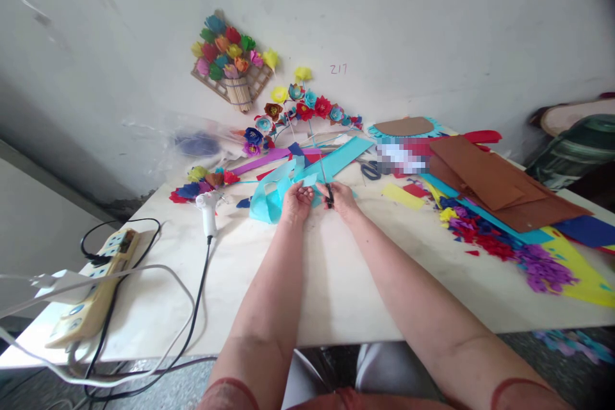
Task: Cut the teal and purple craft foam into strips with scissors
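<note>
Near the middle of the table, my left hand has its fingers curled round the edge of a small piece of turquoise crepe paper. Just to its right, my right hand grips the black handles of a pair of scissors, whose blades point away from me beside the paper. A long turquoise crepe paper strip lies looped left of and behind my left hand. Farther back, a wider turquoise strip stretches out to the right. A second pair of dark-handled scissors rests beyond my right hand.
A white glue gun stands at left, its cord running toward a power strip. Paper flowers line the wall. Brown sheets and purple paper scraps cover the right side. A large green bottle stands beyond the table.
</note>
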Demonstrator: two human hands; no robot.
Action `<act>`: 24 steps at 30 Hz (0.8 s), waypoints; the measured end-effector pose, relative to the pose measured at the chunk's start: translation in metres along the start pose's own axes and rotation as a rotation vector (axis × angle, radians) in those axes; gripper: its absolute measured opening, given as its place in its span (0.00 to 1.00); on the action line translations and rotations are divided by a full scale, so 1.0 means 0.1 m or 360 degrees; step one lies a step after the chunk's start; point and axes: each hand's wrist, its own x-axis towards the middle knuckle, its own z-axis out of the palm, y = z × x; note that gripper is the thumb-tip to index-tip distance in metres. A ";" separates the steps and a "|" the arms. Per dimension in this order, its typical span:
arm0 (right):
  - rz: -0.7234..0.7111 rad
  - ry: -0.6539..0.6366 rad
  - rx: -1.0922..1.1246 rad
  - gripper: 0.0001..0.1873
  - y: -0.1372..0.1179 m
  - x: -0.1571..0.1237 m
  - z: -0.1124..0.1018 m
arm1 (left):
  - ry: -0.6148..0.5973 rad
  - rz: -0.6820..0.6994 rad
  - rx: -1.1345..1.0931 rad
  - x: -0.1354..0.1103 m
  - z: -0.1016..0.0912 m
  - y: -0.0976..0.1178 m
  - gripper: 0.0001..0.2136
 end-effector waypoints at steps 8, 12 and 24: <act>-0.0190 0.0218 0.0240 0.27 0.03 0.05 0.00 | -0.0257 0.0074 0.0439 0.00 -0.02 -0.07 0.07; -0.0285 0.0246 0.0191 0.24 0.07 0.08 0.01 | -0.0315 0.0124 0.0637 0.01 -0.01 -0.12 0.05; -0.0373 -0.0078 0.0108 0.18 0.09 0.02 0.04 | 0.0009 0.0246 0.0424 0.08 -0.05 -0.10 0.13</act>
